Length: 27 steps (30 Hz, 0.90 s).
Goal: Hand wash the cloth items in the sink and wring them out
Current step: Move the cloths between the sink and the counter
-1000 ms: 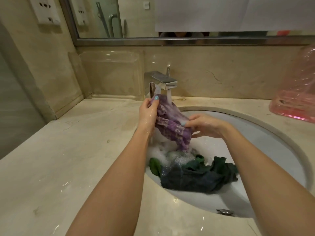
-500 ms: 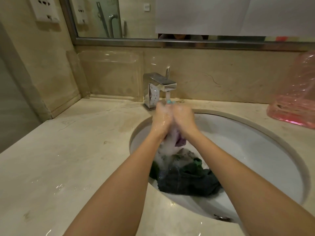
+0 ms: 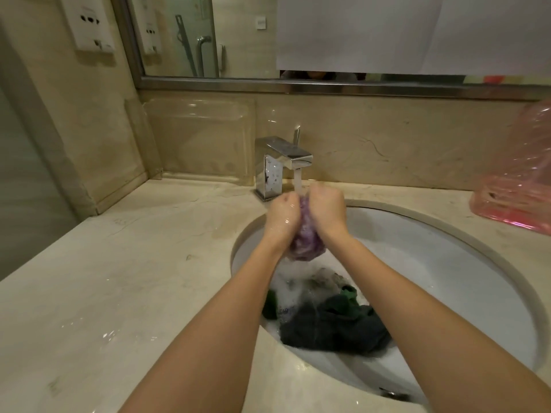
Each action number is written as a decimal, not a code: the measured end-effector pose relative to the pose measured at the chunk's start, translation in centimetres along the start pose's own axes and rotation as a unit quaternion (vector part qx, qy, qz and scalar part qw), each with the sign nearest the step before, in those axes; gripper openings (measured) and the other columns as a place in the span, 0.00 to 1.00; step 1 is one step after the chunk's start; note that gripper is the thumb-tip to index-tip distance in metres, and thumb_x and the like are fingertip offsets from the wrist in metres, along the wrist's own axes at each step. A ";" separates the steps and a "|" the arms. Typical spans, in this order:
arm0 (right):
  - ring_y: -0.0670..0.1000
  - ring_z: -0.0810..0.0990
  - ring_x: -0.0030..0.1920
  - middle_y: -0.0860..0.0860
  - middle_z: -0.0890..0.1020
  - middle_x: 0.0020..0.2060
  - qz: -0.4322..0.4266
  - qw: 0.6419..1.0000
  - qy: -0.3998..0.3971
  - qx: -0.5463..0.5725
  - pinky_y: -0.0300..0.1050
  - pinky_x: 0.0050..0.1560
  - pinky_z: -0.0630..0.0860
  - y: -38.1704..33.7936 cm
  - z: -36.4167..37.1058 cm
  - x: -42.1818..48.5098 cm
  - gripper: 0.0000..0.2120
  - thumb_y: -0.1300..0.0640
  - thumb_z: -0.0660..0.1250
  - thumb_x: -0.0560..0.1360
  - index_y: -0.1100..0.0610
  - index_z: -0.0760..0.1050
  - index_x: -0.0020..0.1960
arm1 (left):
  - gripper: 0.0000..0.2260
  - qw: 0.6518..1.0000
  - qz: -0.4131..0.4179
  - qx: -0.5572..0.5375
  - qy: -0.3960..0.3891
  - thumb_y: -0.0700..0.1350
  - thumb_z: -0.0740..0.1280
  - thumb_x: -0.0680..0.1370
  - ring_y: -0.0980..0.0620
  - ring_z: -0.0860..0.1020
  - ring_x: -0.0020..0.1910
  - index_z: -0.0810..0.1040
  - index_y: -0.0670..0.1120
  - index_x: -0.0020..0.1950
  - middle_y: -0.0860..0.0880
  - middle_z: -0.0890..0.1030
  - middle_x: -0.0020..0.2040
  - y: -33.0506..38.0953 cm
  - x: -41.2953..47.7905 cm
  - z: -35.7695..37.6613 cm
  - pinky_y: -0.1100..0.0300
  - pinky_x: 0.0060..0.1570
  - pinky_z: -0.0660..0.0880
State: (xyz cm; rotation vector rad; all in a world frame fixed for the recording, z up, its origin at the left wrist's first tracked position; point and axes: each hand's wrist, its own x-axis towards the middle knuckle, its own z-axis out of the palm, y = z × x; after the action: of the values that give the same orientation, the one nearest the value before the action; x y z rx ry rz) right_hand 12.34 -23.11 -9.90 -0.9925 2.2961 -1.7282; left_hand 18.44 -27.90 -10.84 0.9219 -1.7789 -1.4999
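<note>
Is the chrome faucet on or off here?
On: a water stream falls from the square chrome faucet onto the bunched purple cloth.

Bathroom: oval sink (image 3: 465, 242) in marble counter (image 3: 125, 281), chrome faucet (image 3: 280, 165), wall mirror (image 3: 238, 37).

The cloth (image 3: 304, 244) above the white sink (image 3: 453, 275) was mottled purple; the clothes pile (image 3: 337, 329) inside it was dark green.
</note>
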 end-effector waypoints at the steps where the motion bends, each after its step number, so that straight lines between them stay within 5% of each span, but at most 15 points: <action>1: 0.51 0.68 0.35 0.54 0.73 0.32 0.029 0.999 0.029 0.028 0.45 0.41 0.68 0.4 -0.7 0.5 0.18 0.63 0.56 0.79 0.57 0.67 0.31 | 0.14 1.000 0.002 0.007 -0.024 0.45 0.54 0.82 0.42 0.81 0.46 0.76 0.42 0.44 0.42 0.80 0.41 0.5 -0.5 0.4 0.47 0.54 0.78; 5: 0.45 0.66 0.29 0.49 0.70 0.27 0.015 0.999 0.026 0.026 0.39 0.30 0.64 0.3 -0.7 -0.2 0.21 0.63 0.56 0.80 0.56 0.66 0.28 | 0.13 0.999 0.016 0.046 -0.014 0.45 0.53 0.83 0.41 0.79 0.52 0.73 0.46 0.42 0.39 0.80 0.50 0.4 -0.3 0.3 0.46 0.58 0.75; 9: 0.46 0.71 0.30 0.50 0.73 0.27 -0.002 0.999 -0.026 0.035 0.33 0.30 0.67 -0.3 1.5 -1.7 0.20 0.63 0.57 0.80 0.56 0.70 0.29 | 0.13 0.998 0.016 0.049 0.039 0.42 0.53 0.82 0.43 0.77 0.46 0.72 0.44 0.41 0.43 0.78 0.43 -0.7 0.7 -1.5 0.47 0.52 0.76; 13: 0.54 0.73 0.43 0.50 0.73 0.33 0.049 0.998 0.001 0.037 0.49 0.48 0.73 1.3 -0.7 0.4 0.18 0.62 0.54 0.81 0.53 0.67 0.33 | 0.14 0.999 0.018 -0.038 -0.026 0.42 0.54 0.82 0.50 0.76 0.38 0.72 0.45 0.39 0.48 0.75 0.35 1.2 -1.2 -0.1 0.53 0.44 0.76; 17: 0.53 0.71 0.42 0.50 0.71 0.31 0.082 0.996 0.018 0.018 0.46 0.44 0.67 2.4 -2.4 1.5 0.18 0.60 0.54 0.81 0.55 0.66 0.32 | 0.13 0.995 0.015 -0.089 -0.029 0.45 0.54 0.83 0.53 0.79 0.43 0.75 0.45 0.45 0.47 0.79 0.43 1.2 -1.0 0.5 0.59 0.45 0.77; 21: 0.52 0.68 0.35 0.54 0.69 0.31 0.102 0.993 0.013 0.056 0.46 0.37 0.62 2.9 -2.8 1.6 0.19 0.52 0.56 0.82 0.56 0.66 0.33 | 0.11 0.989 -0.050 -0.054 -0.131 0.52 0.64 0.80 0.50 0.81 0.48 0.77 0.46 0.53 0.48 0.82 0.47 -0.5 0.0 -1.1 0.58 0.44 0.78; 25: 0.54 0.76 0.40 0.59 0.77 0.37 0.120 0.987 -0.037 0.104 0.45 0.42 0.71 2.6 -3.0 1.7 0.19 0.50 0.60 0.81 0.65 0.77 0.44 | 0.31 0.976 -0.062 0.016 -0.210 0.58 0.75 0.69 0.48 0.79 0.56 0.66 0.48 0.64 0.47 0.79 0.58 -0.8 0.0 -0.9 0.54 0.57 0.76; 27: 0.56 0.78 0.43 0.62 0.79 0.40 0.112 0.988 -0.059 0.094 0.49 0.47 0.75 2.5 -2.9 1.9 0.22 0.50 0.61 0.81 0.70 0.77 0.47 | 0.27 0.969 -0.058 0.057 -0.235 0.55 0.76 0.70 0.48 0.81 0.53 0.72 0.46 0.63 0.46 0.81 0.56 -0.9 0.2 -0.8 0.54 0.57 0.77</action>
State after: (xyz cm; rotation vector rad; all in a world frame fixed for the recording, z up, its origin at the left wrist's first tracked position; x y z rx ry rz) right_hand 8.45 -21.41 -10.51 -0.7494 2.0395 -1.7057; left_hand 19.13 -28.57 -11.62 0.7795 -2.1965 -1.8198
